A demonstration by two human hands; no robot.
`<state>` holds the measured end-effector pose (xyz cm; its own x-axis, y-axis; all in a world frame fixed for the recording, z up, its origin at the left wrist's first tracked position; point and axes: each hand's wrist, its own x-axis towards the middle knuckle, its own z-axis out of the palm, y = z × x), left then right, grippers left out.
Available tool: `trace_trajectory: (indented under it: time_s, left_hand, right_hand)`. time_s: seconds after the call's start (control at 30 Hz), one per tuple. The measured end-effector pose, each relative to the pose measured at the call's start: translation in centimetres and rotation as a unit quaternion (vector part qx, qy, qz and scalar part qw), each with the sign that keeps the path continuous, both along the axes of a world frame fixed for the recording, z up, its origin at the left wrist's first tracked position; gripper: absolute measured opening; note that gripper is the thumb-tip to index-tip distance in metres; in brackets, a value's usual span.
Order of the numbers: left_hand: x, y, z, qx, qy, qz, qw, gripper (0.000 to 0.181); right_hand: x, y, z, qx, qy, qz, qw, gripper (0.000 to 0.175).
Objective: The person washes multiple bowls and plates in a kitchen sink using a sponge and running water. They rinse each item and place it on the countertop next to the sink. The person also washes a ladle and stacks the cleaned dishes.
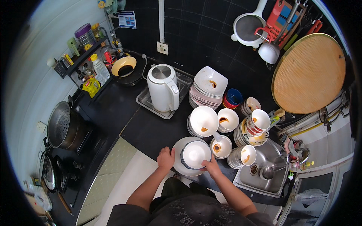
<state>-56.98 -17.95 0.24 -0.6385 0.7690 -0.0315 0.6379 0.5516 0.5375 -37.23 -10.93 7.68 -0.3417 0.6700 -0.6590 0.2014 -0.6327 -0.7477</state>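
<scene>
A white bowl with blue patterning outside [196,154] rests in or on a wide white plate-like dish [178,169], near the counter's front edge. My right hand [211,167] grips that bowl's lower right rim, thumb at the edge and fingers below. At the dish's left rim is my left hand [166,158], its fingers curled and its thumb alongside the rim; whether it grips the dish is unclear. Just right of the blue-patterned bowl stands a small bowl [221,147] with a brown-orange mark inside. Behind them, a larger white bowl [204,120] tops a stack, a pale spoon-like handle at its edge.
More stacks stand near the sink [271,180], including square bowls [210,80] and white cups [247,155]. A ladle [267,172] lies in the sink. A white electric kettle [162,90] sits on a metal tray [164,114]. A large pot [69,130] is at the left.
</scene>
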Motion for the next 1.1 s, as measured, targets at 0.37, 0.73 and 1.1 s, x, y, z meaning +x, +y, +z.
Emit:
trace_trajectory:
  time_s: [0.37,0.73,1.1]
  left_hand:
    - [0.2,3.3,8.1,-0.212,-0.554,-0.098,0.799,0.082]
    - [1.5,0.7,5.9,-0.071,-0.622,-0.066,0.777,0.069]
    - [13.4,2.4,19.3,0.099,-0.407,-0.347,0.839,0.087]
  right_hand:
    - [0.8,2.0,-0.6,-0.228,0.137,0.06,0.962,0.065]
    - [1.3,-0.9,-0.8,-0.099,0.125,0.031,0.987,0.088]
    - [14.4,0.3,8.5,0.189,0.201,0.033,0.961,0.09]
